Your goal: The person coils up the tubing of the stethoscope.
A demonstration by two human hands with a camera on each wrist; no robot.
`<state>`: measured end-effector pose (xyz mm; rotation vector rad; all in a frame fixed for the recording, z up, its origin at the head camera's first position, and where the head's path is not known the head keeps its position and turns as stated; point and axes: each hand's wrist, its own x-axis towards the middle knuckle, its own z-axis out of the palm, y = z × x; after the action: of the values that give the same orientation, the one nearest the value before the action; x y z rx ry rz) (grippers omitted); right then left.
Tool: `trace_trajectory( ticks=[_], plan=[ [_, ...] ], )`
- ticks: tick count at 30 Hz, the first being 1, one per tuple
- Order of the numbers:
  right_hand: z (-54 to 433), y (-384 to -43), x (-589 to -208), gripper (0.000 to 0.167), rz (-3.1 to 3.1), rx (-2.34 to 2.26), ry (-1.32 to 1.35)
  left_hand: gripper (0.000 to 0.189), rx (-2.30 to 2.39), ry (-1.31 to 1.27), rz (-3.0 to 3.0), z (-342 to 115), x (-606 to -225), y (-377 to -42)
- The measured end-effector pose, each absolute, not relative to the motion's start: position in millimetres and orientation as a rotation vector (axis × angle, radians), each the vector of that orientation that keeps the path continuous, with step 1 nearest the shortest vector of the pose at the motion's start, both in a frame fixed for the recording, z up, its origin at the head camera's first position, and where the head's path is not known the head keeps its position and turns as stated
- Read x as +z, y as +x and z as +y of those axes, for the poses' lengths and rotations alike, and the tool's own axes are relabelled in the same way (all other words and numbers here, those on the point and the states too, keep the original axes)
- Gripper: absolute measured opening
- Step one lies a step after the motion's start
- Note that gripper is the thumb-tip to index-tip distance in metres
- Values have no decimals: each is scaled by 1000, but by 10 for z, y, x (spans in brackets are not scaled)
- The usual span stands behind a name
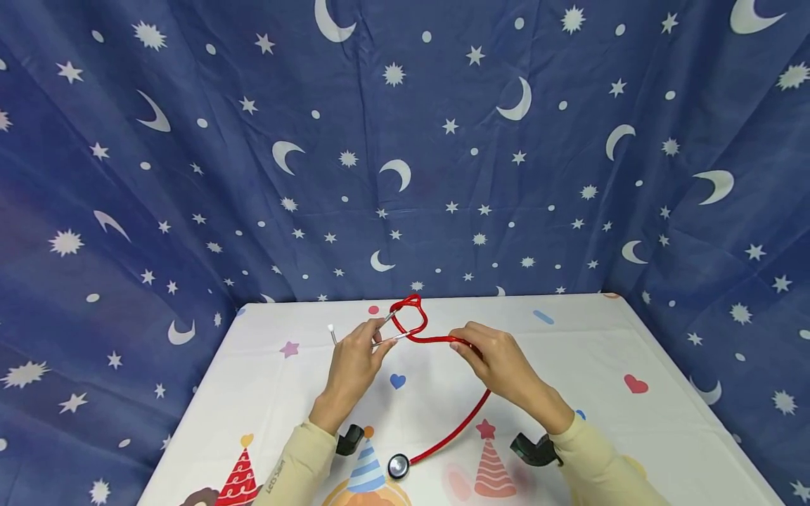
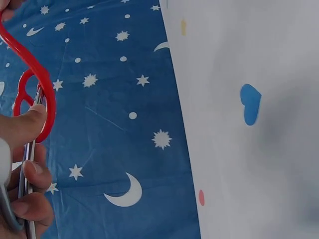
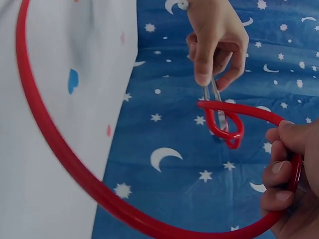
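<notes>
By the left hand (image 1: 354, 362), silver metal stethoscope eartubes (image 1: 401, 336) are pinched; by the right hand (image 1: 503, 362), glossy red tubing (image 1: 452, 434) is gripped, above the white patterned table (image 1: 266, 393). If pulled hard, its loop (image 2: 52, 107) could be kinked and the round black-rimmed chestpiece (image 1: 399, 466) jerked.

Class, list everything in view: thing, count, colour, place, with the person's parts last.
Stethoscope tubing: 1, red, looped above the table
Metal ear tubes: 2, silver, at the loop
Chest piece: 1, black and silver, tubing's end
Tablecloth: 1, white with coloured prints, below
Backdrop: count unclear, blue with white moons and stars, behind
Wrist devices: 2, black, by the wrists
Sleeves: 2, pale yellow, forearms
Left grip: 1, holding ear tubes
Right grip: 1, holding tubing
</notes>
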<state>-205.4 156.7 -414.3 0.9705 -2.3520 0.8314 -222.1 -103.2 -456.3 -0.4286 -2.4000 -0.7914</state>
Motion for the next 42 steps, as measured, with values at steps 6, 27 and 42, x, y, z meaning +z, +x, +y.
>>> trace_trajectory(
  ticks=[6,27,42],
  plan=[
    [1579,-2089,-4041,14,-2313,756,969,40,-764,-510,-2404,-1008,-4496,-2179],
    [1536,-2225,-3866,17,-2211,632,1005,38,-751,-734,-2473,-966,-4368,-2069],
    [1518,-2327,-3812,19,-2265,715,1075,39,-730,-920,-2437,-974,-4302,-2001]
  ],
)
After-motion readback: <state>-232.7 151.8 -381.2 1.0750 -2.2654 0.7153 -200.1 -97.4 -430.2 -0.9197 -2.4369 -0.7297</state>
